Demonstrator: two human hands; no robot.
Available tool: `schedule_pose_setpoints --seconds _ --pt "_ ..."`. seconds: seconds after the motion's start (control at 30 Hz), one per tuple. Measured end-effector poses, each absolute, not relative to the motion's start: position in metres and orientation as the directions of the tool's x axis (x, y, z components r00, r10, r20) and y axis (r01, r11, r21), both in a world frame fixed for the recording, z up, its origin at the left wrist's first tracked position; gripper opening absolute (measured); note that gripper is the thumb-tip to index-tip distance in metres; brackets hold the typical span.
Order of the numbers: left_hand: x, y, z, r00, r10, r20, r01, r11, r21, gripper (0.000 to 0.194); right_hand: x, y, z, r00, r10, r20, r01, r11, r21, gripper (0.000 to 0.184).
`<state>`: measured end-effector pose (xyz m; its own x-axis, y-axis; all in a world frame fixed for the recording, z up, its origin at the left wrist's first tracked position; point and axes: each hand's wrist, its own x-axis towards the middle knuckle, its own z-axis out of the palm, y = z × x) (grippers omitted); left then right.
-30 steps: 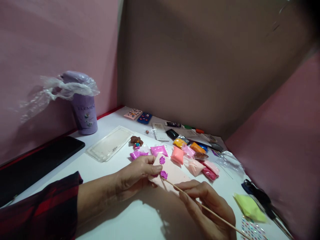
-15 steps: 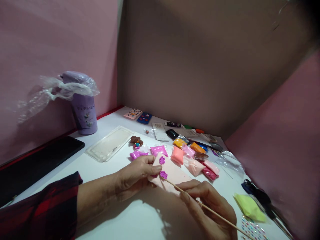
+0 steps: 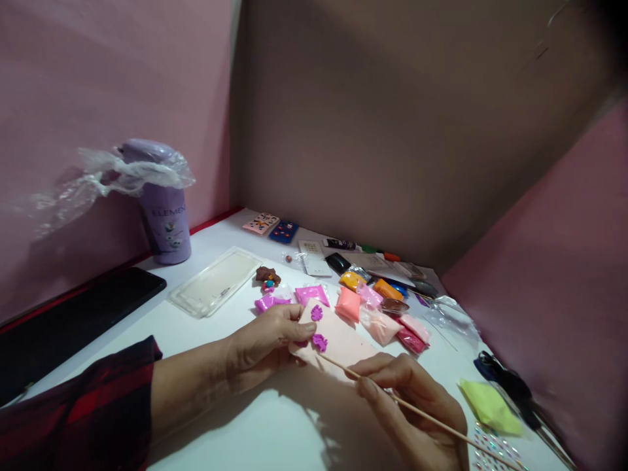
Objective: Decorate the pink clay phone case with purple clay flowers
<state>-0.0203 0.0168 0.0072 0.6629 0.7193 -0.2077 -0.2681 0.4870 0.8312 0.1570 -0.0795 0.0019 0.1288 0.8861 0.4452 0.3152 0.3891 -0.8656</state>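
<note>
My left hand [image 3: 275, 337] is closed on the left edge of a flat pale pink card [image 3: 341, 333], thumb on top. Two magenta clay flowers, an upper one [image 3: 316, 313] and a lower one [image 3: 320, 342], sit on the card by the thumb; a bit more magenta shows partly hidden under the thumb. My right hand [image 3: 415, 402] pinches a thin wooden skewer [image 3: 432, 420] like a pencil. The skewer's tip is just below the lower flower, over the card; whether it touches the card I cannot tell. Behind the card lie magenta clay packets [image 3: 312, 295].
Several colourful clay packets [image 3: 348, 305] lie beyond the card, with brown clay [image 3: 267, 275] and a clear plastic tray [image 3: 216, 281] to the left. A purple tumbler [image 3: 167, 226] and black phone [image 3: 98, 320] stand further left. Scissors [image 3: 510, 386], a yellow packet [image 3: 490, 407] and gem stickers [image 3: 495, 448] lie right.
The skewer's tip has drawn back slightly from the lower flower's edge, down and to the right. The card has shifted a touch to the left.
</note>
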Motion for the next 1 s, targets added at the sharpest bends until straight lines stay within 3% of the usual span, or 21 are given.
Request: schedule_pose_setpoints --seconds 0.17,0.63,1.0 --pt "-0.021 0.016 0.006 0.661 0.721 -0.210 -0.275 0.492 0.826 0.025 0.159 -0.081 0.002 0.144 0.924 0.354 0.316 0.296 -0.901 0.014" --pt "-0.021 0.017 0.004 0.673 0.710 -0.207 -0.262 0.491 0.831 0.024 0.160 -0.079 0.003 0.167 0.914 0.370 0.296 0.311 -0.903 0.012" --pt "-0.022 0.018 0.006 0.670 0.707 -0.225 -0.245 0.497 0.832 0.024 0.165 -0.075 0.001 0.109 0.942 0.317 0.142 0.301 -0.943 0.017"
